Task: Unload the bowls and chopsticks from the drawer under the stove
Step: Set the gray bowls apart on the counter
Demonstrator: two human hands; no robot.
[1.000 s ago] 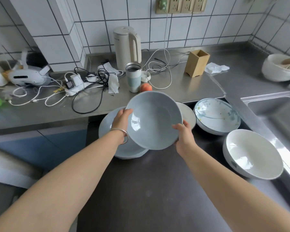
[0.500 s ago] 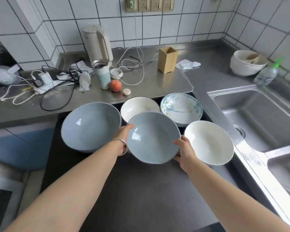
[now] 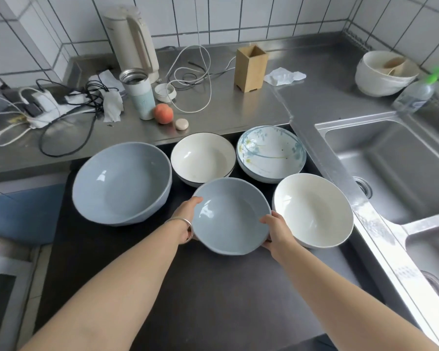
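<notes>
Lowered since a second ago, when it was held up and tilted toward the camera, the small blue-grey bowl [image 3: 230, 216] now sits level and low over the dark stove top [image 3: 213, 287], in the near middle of the group of bowls. Whether its base already touches the surface I cannot tell. The left hand [image 3: 186, 214] clasps its left rim, thumb over the edge, and the right hand [image 3: 276, 230] clasps the right rim the same way; both are closed on the bowl, not yet released.

Just left of it stands the large blue-grey bowl [image 3: 122, 184], which the raised bowl partly covered earlier and which now shows whole. Beyond, on the far side, are the white bowl with a dark rim [image 3: 203, 158] and the flower-patterned bowl [image 3: 270, 153], the latter apparently stacked on others. The wide white bowl [image 3: 313, 210] lies just right, nearly touching the right hand.

By my reading, this bowl is being set down among those already unloaded. No chopsticks are visible, and the wooden holder [image 3: 250, 68] on the far counter looks empty, so that part seems still to come.
</notes>
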